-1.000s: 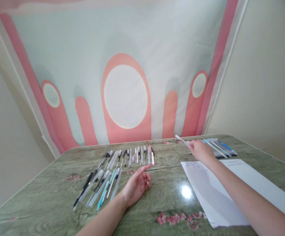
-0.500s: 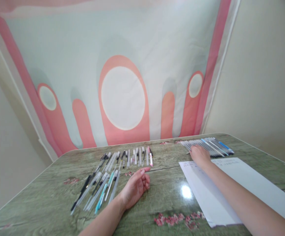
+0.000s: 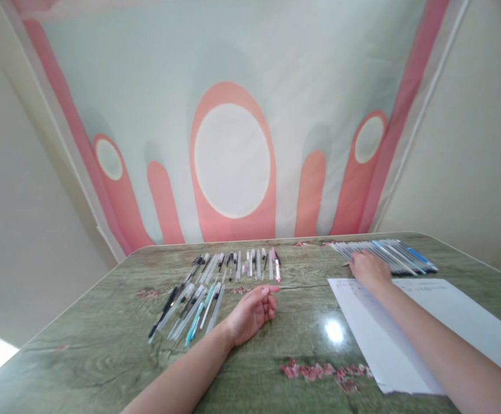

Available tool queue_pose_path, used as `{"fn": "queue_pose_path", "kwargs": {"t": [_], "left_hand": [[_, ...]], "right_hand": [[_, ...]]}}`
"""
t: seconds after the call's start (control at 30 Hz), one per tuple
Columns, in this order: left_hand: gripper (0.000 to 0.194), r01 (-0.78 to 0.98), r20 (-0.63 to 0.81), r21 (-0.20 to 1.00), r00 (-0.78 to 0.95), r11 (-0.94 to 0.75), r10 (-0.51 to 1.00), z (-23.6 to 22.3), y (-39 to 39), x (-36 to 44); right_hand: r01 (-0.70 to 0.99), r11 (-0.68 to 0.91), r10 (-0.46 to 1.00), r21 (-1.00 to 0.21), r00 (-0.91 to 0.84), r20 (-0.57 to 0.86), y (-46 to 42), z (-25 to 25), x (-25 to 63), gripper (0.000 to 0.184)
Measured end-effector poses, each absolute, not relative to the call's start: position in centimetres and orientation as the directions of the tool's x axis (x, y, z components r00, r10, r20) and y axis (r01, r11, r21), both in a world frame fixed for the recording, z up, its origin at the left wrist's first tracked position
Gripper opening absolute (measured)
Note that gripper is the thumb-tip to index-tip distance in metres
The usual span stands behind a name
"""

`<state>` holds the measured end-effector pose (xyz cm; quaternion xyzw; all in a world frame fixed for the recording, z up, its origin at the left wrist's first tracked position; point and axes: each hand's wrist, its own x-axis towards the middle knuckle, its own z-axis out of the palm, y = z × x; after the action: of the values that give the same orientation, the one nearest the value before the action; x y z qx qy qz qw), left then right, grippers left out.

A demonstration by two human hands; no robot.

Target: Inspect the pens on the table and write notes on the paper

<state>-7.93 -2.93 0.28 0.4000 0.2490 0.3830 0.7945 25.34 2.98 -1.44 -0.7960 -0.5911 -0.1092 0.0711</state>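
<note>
My left hand (image 3: 253,315) rests on the table with its fingers loosely curled and the index finger stretched out, holding nothing. It lies just right of a slanted group of pens and pen parts, among them a turquoise pen (image 3: 195,323). At the back right, my right hand (image 3: 370,269) reaches over the left end of a tight row of clear-barrelled pens (image 3: 399,256). Its fingers are closed low on the table around a slim pen (image 3: 345,264) whose tip pokes out to the left. The back of the hand hides the rest of that pen.
A large white sheet of paper (image 3: 461,322) with faint writing lies under my right forearm. Further back left, caps and barrels form a row ending at a pink-and-white pen (image 3: 277,270). Behind the wooden-patterned table (image 3: 310,322) hangs a printed cloth (image 3: 233,167).
My head view has shifted, so everything sits further right or higher in the picture. Both hands stay at about the same places on the table.
</note>
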Motion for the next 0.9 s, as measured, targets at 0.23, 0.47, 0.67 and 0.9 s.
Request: {"fn": "queue_pose_path", "kwargs": {"t": [0.23, 0.47, 0.67, 0.9], "left_hand": [[0.031, -0.408, -0.097, 0.843, 0.525, 0.350, 0.846, -1.0, -2.7, -7.8], [0.037, 0.168, -0.046, 0.984, 0.537, -0.053, 0.842, 1.7, -2.9, -8.9], [0.007, 0.593, 0.065, 0.736, 0.419, -0.327, 0.906, 7.1, -2.1, -14.6], [0.007, 0.877, 0.054, 0.456, 0.139, -0.149, 0.989, 6.8, -0.6, -18.4]], "right_hand": [[0.987, -0.147, 0.932, -0.068, 0.161, 0.323, 3.0, 0.7, 23.4, 0.026], [0.904, 0.286, 0.945, -0.318, -0.211, 0.250, 0.2, 3.9, 15.1, 0.022], [0.812, 0.443, 0.897, -0.379, -0.399, 0.193, -2.3, 1.3, 8.7, 0.019], [0.745, 0.518, 0.855, -0.420, -0.432, 0.288, -3.6, -2.0, 6.6, 0.022]]}}
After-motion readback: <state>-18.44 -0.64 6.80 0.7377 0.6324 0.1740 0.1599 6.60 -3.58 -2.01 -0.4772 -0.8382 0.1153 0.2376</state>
